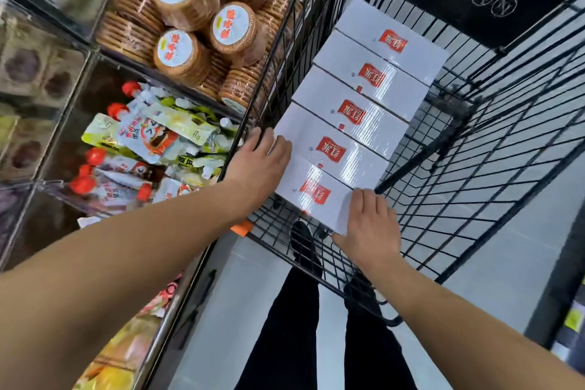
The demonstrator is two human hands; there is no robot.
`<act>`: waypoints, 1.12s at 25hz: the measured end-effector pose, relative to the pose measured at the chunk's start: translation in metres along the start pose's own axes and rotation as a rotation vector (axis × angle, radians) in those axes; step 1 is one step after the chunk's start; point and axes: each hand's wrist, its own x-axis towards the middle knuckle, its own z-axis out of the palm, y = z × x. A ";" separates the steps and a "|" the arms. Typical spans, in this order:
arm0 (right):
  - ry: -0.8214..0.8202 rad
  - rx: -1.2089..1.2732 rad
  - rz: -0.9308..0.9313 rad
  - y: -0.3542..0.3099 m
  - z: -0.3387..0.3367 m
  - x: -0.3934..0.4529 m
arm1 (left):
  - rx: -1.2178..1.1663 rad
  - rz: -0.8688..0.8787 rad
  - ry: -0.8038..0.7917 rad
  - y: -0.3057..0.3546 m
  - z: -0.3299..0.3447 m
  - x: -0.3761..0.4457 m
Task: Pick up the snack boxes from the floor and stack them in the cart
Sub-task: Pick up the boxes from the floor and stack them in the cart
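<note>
Boxes (pixel 357 111), five white ones, lie in a row inside the cart (pixel 493 149), running toward one o'clock. Our left hand (pixel 259 161) rests flat on the nearest box's left edge, our right hand (pixel 370 225) flat on its near corner. We should press evenly, squaring it against its neighbour. Layers beneath stay hidden, and the floor shows no further boxes.

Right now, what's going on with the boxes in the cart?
A person is arranging white snack boxes in a black wire cart. Five boxes with red logos lie in a row along the cart's left side. The left hand rests flat on the left edge of the nearest box, and the right hand presses its near right corner, lining it up. A shelf of biscuit packs stands beside the cart.
</note>
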 end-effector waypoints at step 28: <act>-0.030 -0.493 -1.368 -0.032 0.002 -0.316 | -1.377 -1.555 0.120 0.396 -0.088 -0.433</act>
